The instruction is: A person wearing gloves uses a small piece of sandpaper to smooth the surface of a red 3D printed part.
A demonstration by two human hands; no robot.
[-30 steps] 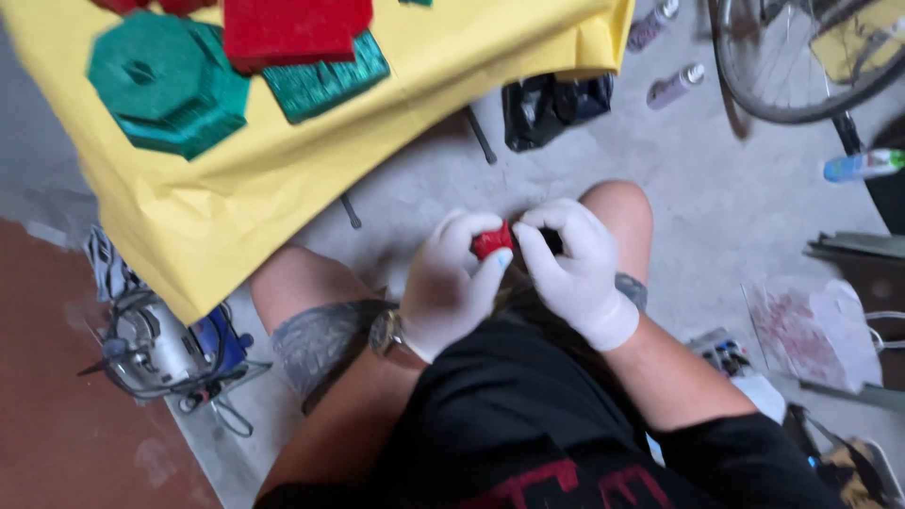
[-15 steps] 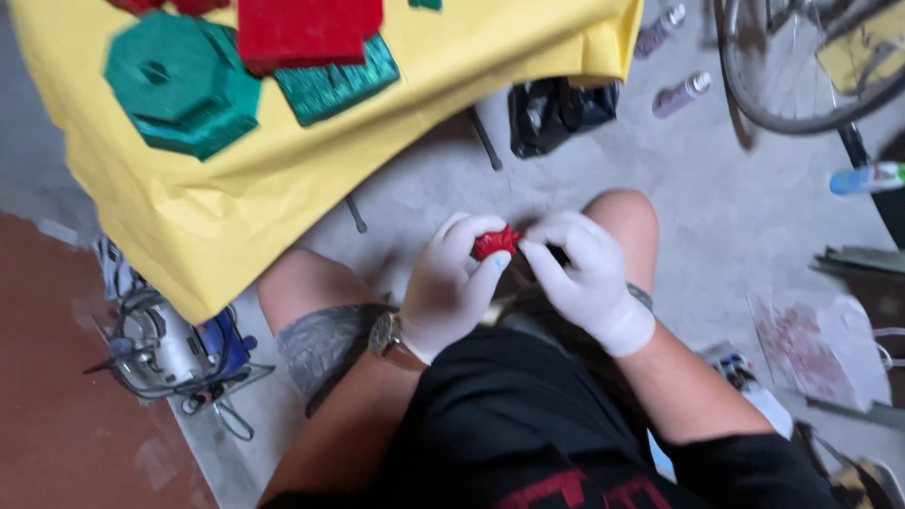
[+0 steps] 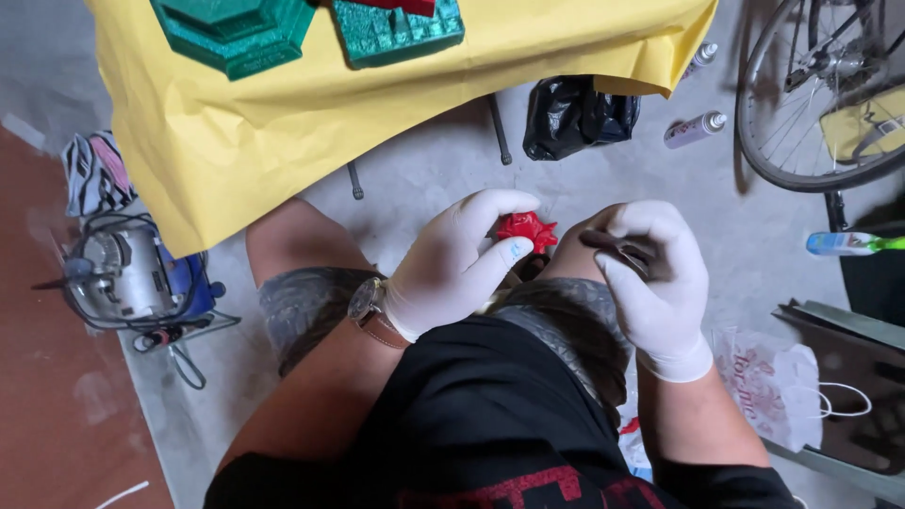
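Note:
Both my hands wear white gloves and hover over my lap. My left hand (image 3: 459, 261) pinches a small red star-shaped piece (image 3: 526, 229) between thumb and fingers. My right hand (image 3: 652, 281) sits just to its right, fingers closed around a thin dark tool (image 3: 617, 247) whose tip points toward the red piece. A watch with a brown strap (image 3: 366, 306) is on my left wrist. My knees show below the hands.
A yellow-covered table (image 3: 311, 123) at the top bears green moulds (image 3: 236, 33) and a green textured slab (image 3: 396, 33). A black bag (image 3: 577, 113), spray cans (image 3: 695, 127), a bicycle wheel (image 3: 811, 104), a power tool (image 3: 132, 278) and a white bag (image 3: 768, 396) lie on the concrete floor.
My right hand has drawn away to the right from the red piece, which stays in my left hand. The view has tilted down, away from the table.

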